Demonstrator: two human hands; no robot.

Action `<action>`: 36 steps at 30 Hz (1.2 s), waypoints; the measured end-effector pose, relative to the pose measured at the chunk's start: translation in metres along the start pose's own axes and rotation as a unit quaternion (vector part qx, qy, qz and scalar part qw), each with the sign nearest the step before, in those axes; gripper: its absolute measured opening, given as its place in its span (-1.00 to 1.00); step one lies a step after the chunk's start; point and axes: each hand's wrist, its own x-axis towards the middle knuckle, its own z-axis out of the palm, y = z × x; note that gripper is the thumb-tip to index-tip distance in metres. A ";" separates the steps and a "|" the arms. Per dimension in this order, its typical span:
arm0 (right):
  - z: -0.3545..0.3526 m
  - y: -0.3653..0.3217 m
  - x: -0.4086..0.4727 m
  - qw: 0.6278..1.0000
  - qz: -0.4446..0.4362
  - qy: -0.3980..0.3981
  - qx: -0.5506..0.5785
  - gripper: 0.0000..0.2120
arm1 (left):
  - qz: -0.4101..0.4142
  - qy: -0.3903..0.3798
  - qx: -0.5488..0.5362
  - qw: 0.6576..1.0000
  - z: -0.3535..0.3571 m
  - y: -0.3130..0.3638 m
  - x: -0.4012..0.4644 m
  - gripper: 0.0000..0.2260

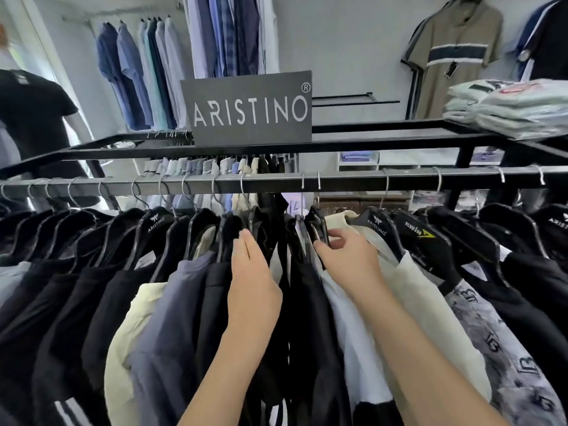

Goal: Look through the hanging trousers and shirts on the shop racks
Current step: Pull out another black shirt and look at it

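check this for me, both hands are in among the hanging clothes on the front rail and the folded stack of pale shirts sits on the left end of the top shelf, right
Not quite. The head view shows the folded stack of pale shirts on the right end of the top shelf, not the left. The rest holds: the left hand and right hand are in among the hanging clothes on the front rail.

L hand (253,272): flat, fingers straight | R hand (345,256): fingers curled, pinching | both forearms extended

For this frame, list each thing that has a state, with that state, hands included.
left hand: flat, fingers straight, pressed against dark garments, pushing them left
right hand: fingers curled on a black hanger
rail: loaded with hangers, gap opened between the hands
cream shirt: hanging, right of the gap
sign: upright on the rack top
folded shirts: stacked on the top shelf
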 end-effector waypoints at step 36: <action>-0.032 0.011 -0.009 0.999 -0.043 -0.003 -0.018 -0.65 | -0.116 -0.206 -0.096 0.967 0.010 0.030 0.041 -0.92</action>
